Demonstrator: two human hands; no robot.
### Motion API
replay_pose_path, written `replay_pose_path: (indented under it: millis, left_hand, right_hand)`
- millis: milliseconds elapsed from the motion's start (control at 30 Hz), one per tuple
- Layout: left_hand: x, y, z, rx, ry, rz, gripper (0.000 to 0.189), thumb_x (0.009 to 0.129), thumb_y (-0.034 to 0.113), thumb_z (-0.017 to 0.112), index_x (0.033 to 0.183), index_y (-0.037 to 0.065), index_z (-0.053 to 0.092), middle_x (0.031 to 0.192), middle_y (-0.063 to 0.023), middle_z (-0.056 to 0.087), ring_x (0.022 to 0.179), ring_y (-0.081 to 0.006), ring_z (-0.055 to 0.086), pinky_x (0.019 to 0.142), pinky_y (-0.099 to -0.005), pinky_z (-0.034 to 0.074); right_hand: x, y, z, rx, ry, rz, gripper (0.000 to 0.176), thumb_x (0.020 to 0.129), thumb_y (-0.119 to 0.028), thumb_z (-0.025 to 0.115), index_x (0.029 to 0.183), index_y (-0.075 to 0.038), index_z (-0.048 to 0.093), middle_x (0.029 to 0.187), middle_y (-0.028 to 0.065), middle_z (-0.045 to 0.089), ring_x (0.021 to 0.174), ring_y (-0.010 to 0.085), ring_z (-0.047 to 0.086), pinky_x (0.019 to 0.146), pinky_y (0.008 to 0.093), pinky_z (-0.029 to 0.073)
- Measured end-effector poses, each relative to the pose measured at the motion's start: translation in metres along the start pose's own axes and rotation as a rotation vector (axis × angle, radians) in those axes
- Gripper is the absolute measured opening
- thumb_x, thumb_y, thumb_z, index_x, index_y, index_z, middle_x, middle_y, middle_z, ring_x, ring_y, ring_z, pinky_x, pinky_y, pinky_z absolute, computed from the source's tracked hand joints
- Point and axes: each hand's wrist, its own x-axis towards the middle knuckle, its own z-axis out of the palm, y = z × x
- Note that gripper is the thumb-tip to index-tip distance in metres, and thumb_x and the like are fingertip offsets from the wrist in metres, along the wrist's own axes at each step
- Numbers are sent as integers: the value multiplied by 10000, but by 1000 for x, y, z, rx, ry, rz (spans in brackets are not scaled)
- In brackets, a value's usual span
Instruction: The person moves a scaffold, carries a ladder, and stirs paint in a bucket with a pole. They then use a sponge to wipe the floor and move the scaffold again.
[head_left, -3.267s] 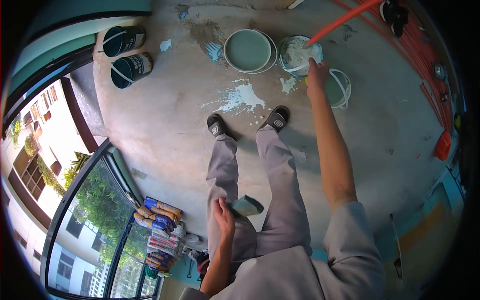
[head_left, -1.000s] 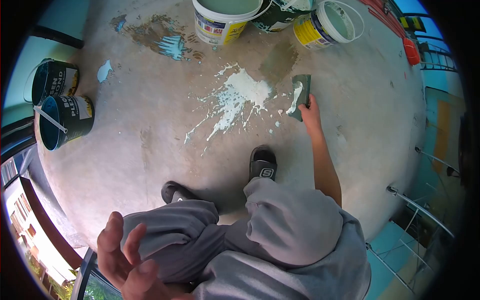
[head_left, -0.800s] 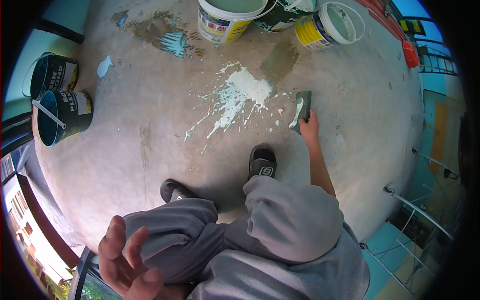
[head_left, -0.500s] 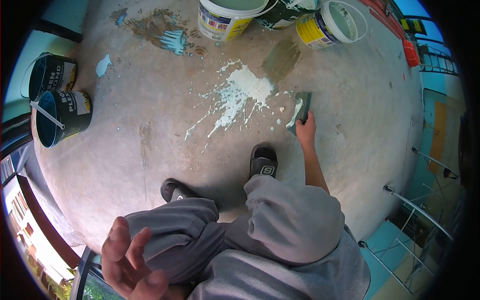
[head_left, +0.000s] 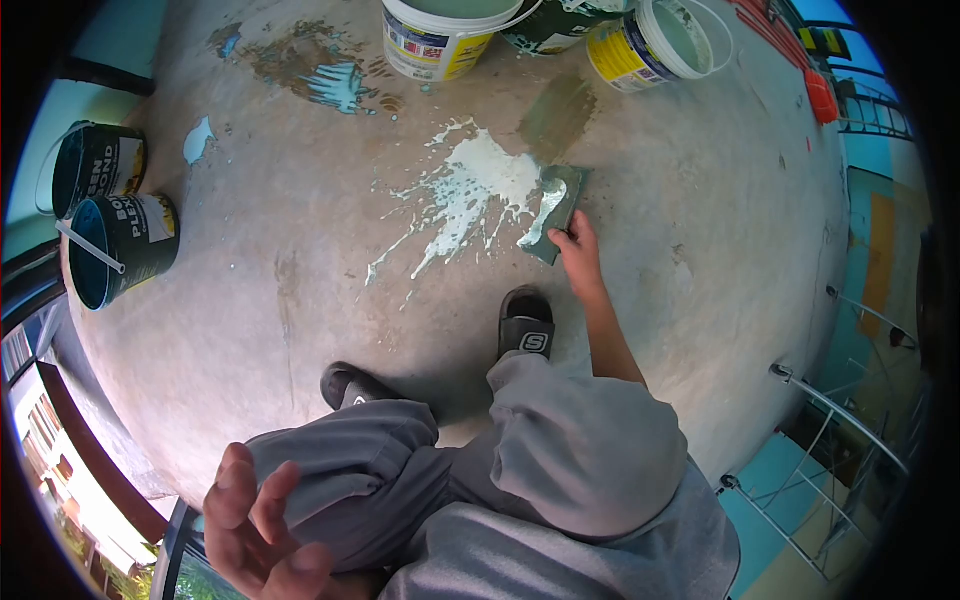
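Note:
My right hand (head_left: 580,258) is closed on the near end of a flat, dark green rectangular piece (head_left: 572,196). Whitish, paint-like liquid coats the left side of that piece. Its left edge lies right at the splashed pale spill (head_left: 484,172) on the concrete floor, whose streaks fan out to the lower left. Over my left knee, at the bottom left, hangs my left hand (head_left: 255,535), fingers loosely bent and apart, with nothing in it.
At the top stand a white-rimmed bucket (head_left: 425,50), a dark bucket (head_left: 545,28) and a tilted yellow-labelled bucket (head_left: 625,55). Two dark buckets (head_left: 140,240) are at the left. Blue smears (head_left: 340,88) mark the floor. A metal frame (head_left: 840,410) is at the right.
My right hand has moved the green piece left, from the bare floor beside the spill to the spill's right edge. My left hand has barely moved.

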Motion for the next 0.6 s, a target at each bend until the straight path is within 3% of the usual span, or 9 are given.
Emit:
replay_pose_path:
  millis: [100,200,300,400,500,600]
  left_hand:
    - [0,-1,2,-11,11,3,525,919,346,566,1313,13,473,1409,-320,244,1342,-427,287,1026,-491,419]
    - [-1,-1,0,6,7,4,521,921,342,562,1311,9,473,1407,-325,244,1342,-426,289,1026,-489,420]
    - [1,-1,1,19,-2,4,522,922,346,561,1308,6,474,1405,-329,246,1339,-426,295,1022,-486,423]
    - [4,-1,1,42,-23,4,528,923,353,560,1310,4,471,1400,-334,252,1334,-427,304,1017,-481,427]
    - [4,-3,1,57,-33,15,534,924,355,560,1312,1,468,1396,-338,258,1329,-426,313,1014,-477,429]
    - [4,-4,0,62,-40,16,537,924,351,559,1312,-7,464,1394,-339,259,1326,-423,319,1018,-473,427]
  right_hand:
    - [7,31,-20,-310,191,-5,456,810,-43,624,1229,27,458,1100,150,599,954,224,598,813,325,473]
    - [0,10,-40,-245,453,-5,470,800,-61,633,1225,35,454,1110,176,593,926,269,613,804,355,479]
    - [-8,10,-51,-324,493,-35,479,789,-71,642,1217,37,455,1101,191,593,889,295,623,793,368,484]
    - [-9,2,-50,-495,362,48,486,776,-53,626,1220,44,454,1127,220,571,966,342,601,855,396,466]
    - [4,12,-48,-751,383,-116,493,765,-41,604,1226,50,453,1163,248,538,1061,394,549,921,428,433]
    - [17,14,-43,-827,429,-116,502,756,-37,587,1229,58,448,1199,264,506,1129,428,488,964,451,401]
